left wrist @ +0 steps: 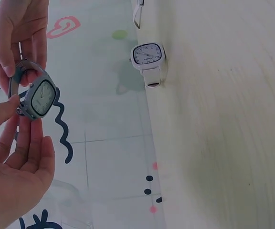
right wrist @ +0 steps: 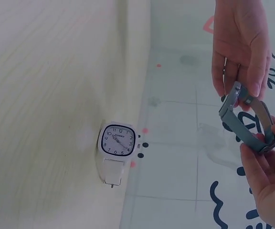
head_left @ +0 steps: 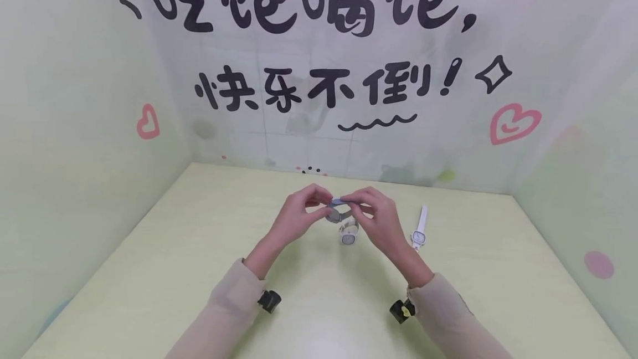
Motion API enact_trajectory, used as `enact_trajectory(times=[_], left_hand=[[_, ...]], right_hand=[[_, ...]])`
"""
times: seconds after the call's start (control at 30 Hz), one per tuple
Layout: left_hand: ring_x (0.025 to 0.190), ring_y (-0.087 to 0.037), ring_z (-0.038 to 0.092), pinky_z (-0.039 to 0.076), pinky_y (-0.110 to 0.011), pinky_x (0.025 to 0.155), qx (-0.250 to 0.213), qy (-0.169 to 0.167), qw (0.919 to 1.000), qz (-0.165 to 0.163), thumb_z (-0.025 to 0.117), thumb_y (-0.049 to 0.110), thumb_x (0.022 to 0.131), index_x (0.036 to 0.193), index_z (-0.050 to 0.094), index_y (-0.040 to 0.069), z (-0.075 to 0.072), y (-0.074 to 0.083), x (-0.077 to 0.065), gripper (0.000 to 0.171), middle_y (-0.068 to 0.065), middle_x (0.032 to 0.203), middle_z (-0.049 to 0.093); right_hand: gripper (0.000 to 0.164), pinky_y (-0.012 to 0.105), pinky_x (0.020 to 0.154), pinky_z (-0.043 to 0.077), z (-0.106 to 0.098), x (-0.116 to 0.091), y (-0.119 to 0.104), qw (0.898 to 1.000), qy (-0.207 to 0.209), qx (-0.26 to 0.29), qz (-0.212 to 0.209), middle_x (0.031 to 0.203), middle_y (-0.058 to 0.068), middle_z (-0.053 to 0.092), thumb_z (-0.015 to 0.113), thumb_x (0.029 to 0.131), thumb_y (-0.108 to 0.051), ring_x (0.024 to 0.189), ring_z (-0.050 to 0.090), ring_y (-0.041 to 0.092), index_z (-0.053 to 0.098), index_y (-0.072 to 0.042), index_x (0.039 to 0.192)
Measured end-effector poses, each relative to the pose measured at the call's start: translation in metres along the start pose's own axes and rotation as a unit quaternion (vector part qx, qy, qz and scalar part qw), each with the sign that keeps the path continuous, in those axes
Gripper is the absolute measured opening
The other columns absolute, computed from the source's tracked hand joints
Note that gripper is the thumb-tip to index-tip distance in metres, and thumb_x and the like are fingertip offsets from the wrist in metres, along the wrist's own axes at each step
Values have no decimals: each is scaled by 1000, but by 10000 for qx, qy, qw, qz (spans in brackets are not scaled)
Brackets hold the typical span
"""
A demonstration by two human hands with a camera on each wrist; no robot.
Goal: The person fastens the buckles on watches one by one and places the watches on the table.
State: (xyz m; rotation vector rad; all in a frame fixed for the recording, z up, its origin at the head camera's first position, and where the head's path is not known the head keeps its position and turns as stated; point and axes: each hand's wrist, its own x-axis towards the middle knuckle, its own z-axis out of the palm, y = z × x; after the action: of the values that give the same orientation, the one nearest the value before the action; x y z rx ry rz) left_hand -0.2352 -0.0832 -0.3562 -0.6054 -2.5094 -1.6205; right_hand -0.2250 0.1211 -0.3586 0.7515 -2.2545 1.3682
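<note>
Both hands hold a blue-grey wristwatch [head_left: 333, 215] above the table. My left hand [head_left: 294, 216] pinches it by the case, thumb and fingertips at the edge of the dial [left wrist: 44, 98]. On the other side, my right hand [head_left: 381, 218] grips the strap [right wrist: 246, 136] near its buckle end, and the strap curves round into a loop. Below and just in front of the hands, a white wristwatch [head_left: 348, 238] stands on the table with its strap looped and its square dial [right wrist: 118, 140] facing out.
A second white wristwatch [head_left: 418, 237] lies stretched out on the pale yellow table [head_left: 319, 303], right of the right hand. Printed cloth walls [head_left: 279, 148] with dark lettering and pink hearts enclose the table's back and sides. Black wrist cameras [head_left: 269, 301] sit at both sleeves.
</note>
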Motion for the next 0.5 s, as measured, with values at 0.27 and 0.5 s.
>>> enact_trajectory(times=[0.27, 0.5], left_hand=[[104, -22, 70, 55, -37, 99, 203, 140, 9995, 211, 74, 11, 89, 109, 71, 8, -1, 1, 1, 21, -7, 106, 75], [104, -24, 71, 55, -40, 99, 148, 62, 9998, 152, 74, 11, 89, 109, 72, 7, 3, -1, 2, 20, -8, 106, 76]], right_hand=[[22, 32, 82, 61, -2, 2, 2, 9987, -120, -416, -282, 96, 8, 67, 61, 91, 6, 92, 68, 22, 77, -5, 101], [20, 35, 82, 61, -1, 1, 2, 9964, -157, -711, -432, 95, 6, 67, 64, 90, 5, 90, 67, 19, 78, -7, 99]])
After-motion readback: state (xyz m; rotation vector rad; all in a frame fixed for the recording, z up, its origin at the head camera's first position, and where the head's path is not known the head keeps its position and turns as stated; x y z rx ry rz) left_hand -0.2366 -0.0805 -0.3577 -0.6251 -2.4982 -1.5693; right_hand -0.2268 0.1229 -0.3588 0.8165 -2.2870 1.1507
